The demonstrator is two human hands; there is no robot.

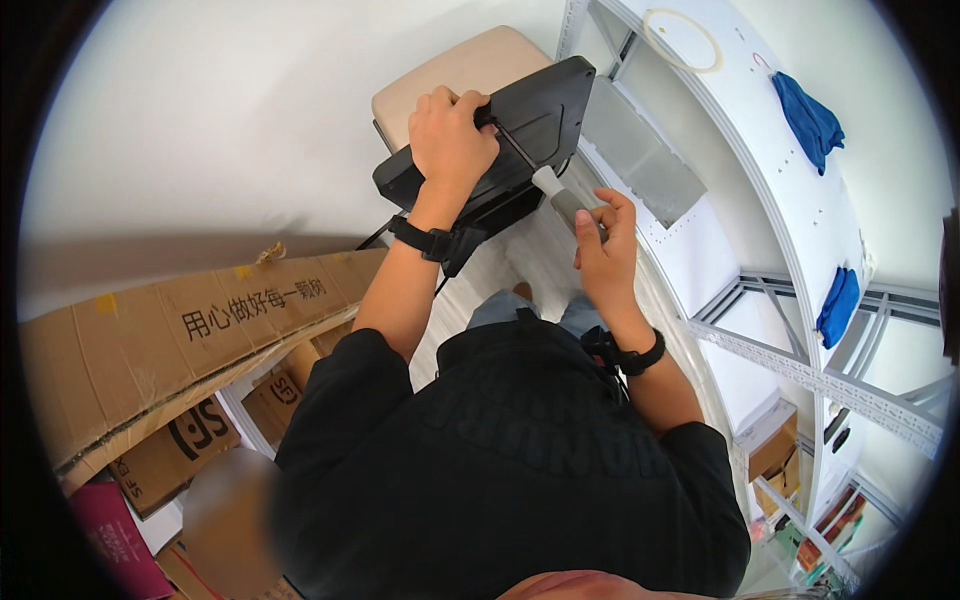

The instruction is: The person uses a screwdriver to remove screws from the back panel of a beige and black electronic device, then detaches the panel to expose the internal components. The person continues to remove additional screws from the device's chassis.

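Working posture seen from above, clock positions read with twelve at the top of the view. Nearest is the black shirt [520, 430]; black bands [425, 238] ring both wrists. The right hand [608, 240] grasps the grey end of a screwdriver [544, 180], fingers bent round the handle, index finger partly raised. From this hand the tool runs toward between ten and eleven o'clock, its dark shaft crossing in front of a black panel [548, 105] and ending beside the fingertips of the left hand [452, 140]. That hand lies at the right hand's ten o'clock, fingers curled against the panel; whether they pinch the shaft's end or something small there cannot be told. The panel extends chiefly toward the left hand's two o'clock. Beyond, at its twelve, a beige cushion [460, 68] adjoins the panel; at its eight lies a cardboard box [150, 335]. Farther off, white shelving [765, 190] curves from the right hand's one to five o'clock, with a blue cloth [808, 122] at two
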